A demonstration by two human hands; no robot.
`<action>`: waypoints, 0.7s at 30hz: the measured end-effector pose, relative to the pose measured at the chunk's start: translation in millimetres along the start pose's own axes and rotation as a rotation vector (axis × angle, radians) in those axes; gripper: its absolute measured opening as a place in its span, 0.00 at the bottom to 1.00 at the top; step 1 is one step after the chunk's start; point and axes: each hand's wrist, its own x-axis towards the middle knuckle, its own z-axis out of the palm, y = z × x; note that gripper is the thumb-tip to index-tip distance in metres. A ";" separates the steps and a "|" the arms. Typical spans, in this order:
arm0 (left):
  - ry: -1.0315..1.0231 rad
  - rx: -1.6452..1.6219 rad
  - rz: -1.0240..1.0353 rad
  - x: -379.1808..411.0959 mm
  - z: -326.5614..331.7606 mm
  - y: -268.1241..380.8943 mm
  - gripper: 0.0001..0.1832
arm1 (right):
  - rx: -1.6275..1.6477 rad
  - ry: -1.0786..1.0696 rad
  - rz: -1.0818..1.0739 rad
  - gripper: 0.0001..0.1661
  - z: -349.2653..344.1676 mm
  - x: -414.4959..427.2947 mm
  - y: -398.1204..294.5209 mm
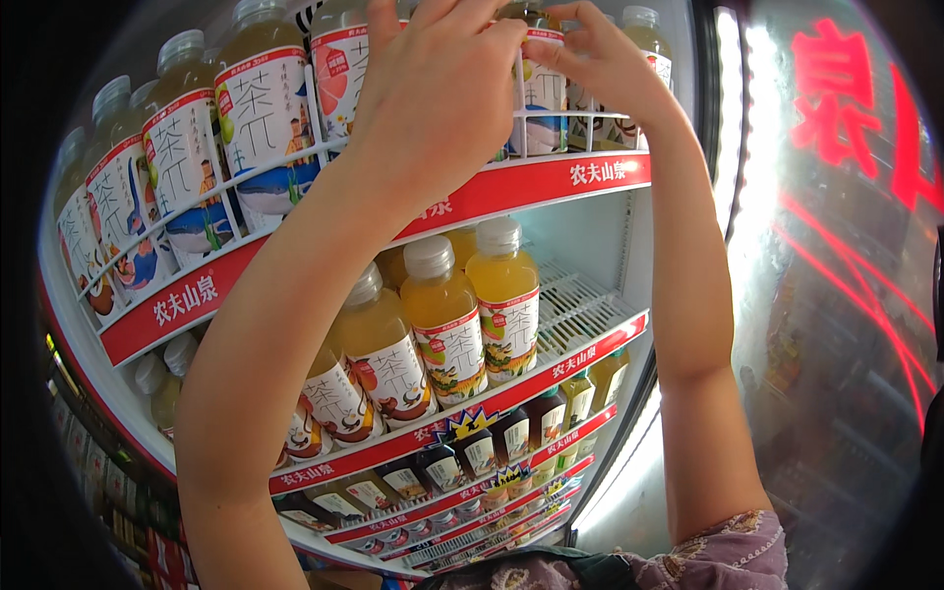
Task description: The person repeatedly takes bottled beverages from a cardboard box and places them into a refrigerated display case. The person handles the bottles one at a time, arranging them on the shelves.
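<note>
Both my hands are raised to the top shelf of an upright drinks fridge. My left hand point(446, 96) is in front of the bottles with its back to me, and its fingertips are cut off at the upper edge. What its fingers touch is hidden. My right hand point(612, 63) has its thumb and a finger about the upper part of a white-labelled plastic tea bottle point(546, 85). That bottle stands behind the white wire guard rail point(542, 114). Left of my left hand is a bottle with a grapefruit picture point(338, 74). Larger tea bottles point(262, 125) continue leftward.
Below, a second shelf holds yellow tea bottles point(505, 302) beside exposed wire rack point(579, 302). Red shelf strips point(601, 173) with writing edge each level. Dark and green-yellow bottles point(546, 420) fill lower shelves. The glass door point(833, 317) stands at the right.
</note>
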 end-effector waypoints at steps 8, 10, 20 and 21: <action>-0.009 0.032 0.039 -7.2 -5.2 3.1 0.14 | -0.177 -0.023 0.109 0.29 10.9 18.9 11.0; 0.000 0.021 0.040 -10.6 -12.5 3.3 0.14 | -0.123 -0.034 0.130 0.30 12.2 20.1 12.9; -0.135 -0.021 -0.042 -131.0 -137.8 -8.1 0.14 | 0.216 0.691 -0.379 0.17 82.5 -61.4 -93.5; -0.168 -0.006 -0.074 -149.9 -158.4 -9.7 0.14 | 0.333 0.614 -0.499 0.17 108.7 -79.2 -113.6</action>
